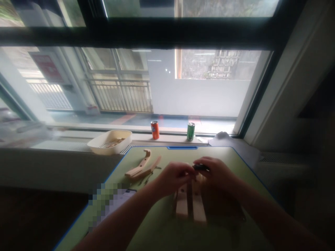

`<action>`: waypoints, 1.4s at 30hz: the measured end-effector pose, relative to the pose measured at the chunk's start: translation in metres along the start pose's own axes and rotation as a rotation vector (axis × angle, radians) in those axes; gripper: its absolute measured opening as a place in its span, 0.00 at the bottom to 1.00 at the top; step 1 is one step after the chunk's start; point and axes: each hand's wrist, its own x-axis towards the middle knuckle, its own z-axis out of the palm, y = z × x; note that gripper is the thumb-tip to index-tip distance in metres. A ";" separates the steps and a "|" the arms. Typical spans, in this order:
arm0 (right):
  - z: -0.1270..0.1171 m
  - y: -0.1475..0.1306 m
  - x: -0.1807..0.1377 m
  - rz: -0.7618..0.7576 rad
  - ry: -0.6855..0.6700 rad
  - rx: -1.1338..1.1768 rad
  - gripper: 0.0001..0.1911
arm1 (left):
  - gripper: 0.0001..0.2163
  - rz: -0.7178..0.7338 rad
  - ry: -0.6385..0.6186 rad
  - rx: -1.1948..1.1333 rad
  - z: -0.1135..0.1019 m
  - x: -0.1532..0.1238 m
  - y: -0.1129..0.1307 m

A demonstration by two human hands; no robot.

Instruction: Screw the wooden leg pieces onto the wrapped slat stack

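Two pale wooden strips (199, 209) lie side by side on a green board (146, 223), their far ends beneath my hands. My right hand (217, 170) is closed around a short black object (201, 167) that looks like a tool handle; its exact kind is unclear. Close beside it, my left hand (174, 177) has its fingers pinched together over the strips. Whatever is in that pinch is hidden. A dark hole shows in the left strip. Further left lie two curved wooden pieces (142, 164) with holes, and several small metal pins or screws (149, 177) near them.
A cream basket (98, 146) with small wooden parts stands on the sill at the back left. An orange can (155, 130) and a green can (191, 131) stand by the window. A paper or clipboard (115, 205) lies at the left, partly pixelated. Grey cloth (232, 144) lies back right.
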 end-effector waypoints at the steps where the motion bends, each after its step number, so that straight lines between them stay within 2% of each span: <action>1: 0.003 0.003 -0.001 0.004 0.007 -0.003 0.14 | 0.09 0.019 -0.013 0.009 0.000 0.001 0.000; 4: 0.008 0.008 -0.003 0.020 0.028 0.013 0.14 | 0.08 0.033 0.009 0.069 0.001 0.002 0.001; 10: 0.008 0.007 -0.004 0.017 0.041 0.029 0.14 | 0.09 -0.041 0.115 0.112 0.009 0.001 -0.002; 14: 0.008 0.006 -0.005 0.008 0.032 0.026 0.13 | 0.09 -0.015 0.157 0.169 0.014 0.001 -0.006; 22: 0.007 0.004 -0.007 -0.018 0.040 -0.006 0.14 | 0.08 0.036 0.103 0.198 0.015 0.003 -0.016; 27: 0.006 0.004 -0.007 -0.026 0.047 -0.010 0.14 | 0.08 0.073 0.084 0.248 0.014 0.003 -0.016; 35: 0.006 0.004 -0.007 -0.003 0.034 -0.022 0.14 | 0.08 0.144 -0.019 0.334 0.011 0.007 -0.012; 42: 0.008 0.007 -0.008 0.013 0.057 -0.039 0.15 | 0.08 0.096 -0.061 0.398 0.009 0.007 -0.013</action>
